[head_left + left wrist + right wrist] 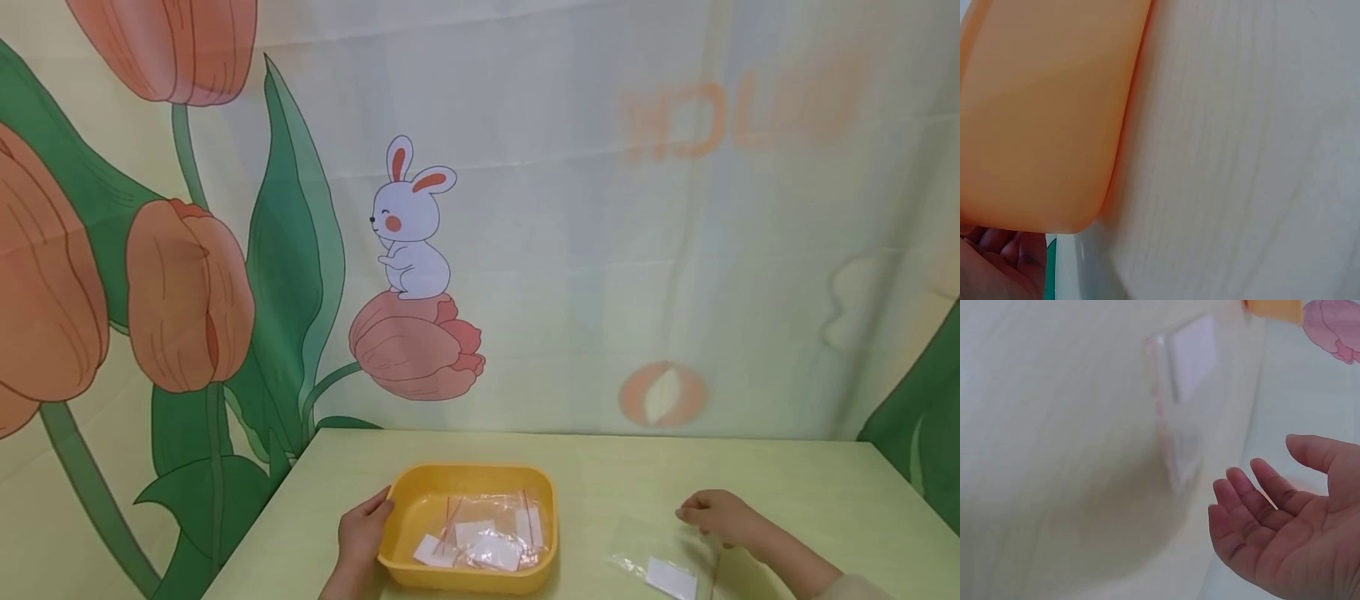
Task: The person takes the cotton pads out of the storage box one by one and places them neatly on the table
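Note:
My left hand (360,537) holds the left side of a yellow plastic tray (465,580), thumb at its rim. In the left wrist view the fingers (1007,244) are partly hidden behind the tray's wall. Several clear zip-lock bags (517,533) with white labels lie inside the tray. To the right, another clear zip-lock bag (633,537) with a white label (671,578) lies on the table. My right hand (723,518) hovers just over it. In the right wrist view the fingers of that hand (1291,519) are loosely bent, apart from the bag, and hold nothing.
The pale table (585,475) reaches back to a hanging cloth (562,250) printed with tulips and a white rabbit. The cloth also spreads along the left side.

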`<state>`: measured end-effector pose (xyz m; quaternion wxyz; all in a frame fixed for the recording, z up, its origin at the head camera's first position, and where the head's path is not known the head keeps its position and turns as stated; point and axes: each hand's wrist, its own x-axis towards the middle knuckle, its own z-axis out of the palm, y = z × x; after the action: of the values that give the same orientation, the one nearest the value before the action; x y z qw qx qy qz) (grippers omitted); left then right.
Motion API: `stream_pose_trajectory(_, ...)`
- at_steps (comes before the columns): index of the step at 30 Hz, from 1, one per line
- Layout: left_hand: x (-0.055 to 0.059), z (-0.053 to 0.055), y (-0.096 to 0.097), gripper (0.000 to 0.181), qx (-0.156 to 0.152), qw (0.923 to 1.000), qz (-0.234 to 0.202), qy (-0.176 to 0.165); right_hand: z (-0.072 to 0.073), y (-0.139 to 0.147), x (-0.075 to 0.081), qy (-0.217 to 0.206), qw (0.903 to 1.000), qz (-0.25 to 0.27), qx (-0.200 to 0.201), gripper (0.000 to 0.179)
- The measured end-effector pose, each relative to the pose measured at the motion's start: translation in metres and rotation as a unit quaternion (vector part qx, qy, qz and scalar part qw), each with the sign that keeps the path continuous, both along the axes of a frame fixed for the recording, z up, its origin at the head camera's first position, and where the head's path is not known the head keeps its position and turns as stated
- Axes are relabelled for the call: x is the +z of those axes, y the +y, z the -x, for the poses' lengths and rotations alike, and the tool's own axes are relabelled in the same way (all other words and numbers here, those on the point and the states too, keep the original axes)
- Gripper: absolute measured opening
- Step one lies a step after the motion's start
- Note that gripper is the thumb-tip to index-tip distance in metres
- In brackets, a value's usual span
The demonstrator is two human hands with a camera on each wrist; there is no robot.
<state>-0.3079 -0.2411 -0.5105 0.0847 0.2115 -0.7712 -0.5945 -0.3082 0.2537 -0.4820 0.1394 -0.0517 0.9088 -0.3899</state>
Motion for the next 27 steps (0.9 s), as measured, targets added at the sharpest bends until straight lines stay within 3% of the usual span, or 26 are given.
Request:
stream_pose_trajectory(6,0.001,0.000,0.001,0.042,-0.005,1.0000,0.001,0.004,0.009,-0.003,0.022,-0.046,0.9982,0.039,0.000,0.052)
stream_pose_trajectory(27,0.001,-0.001,0.001,0.041,-0.001,1.0000,-0.003,-0.002,0.032,-0.027,0.088,-0.029,0.9931,0.098,0.059,0.043)
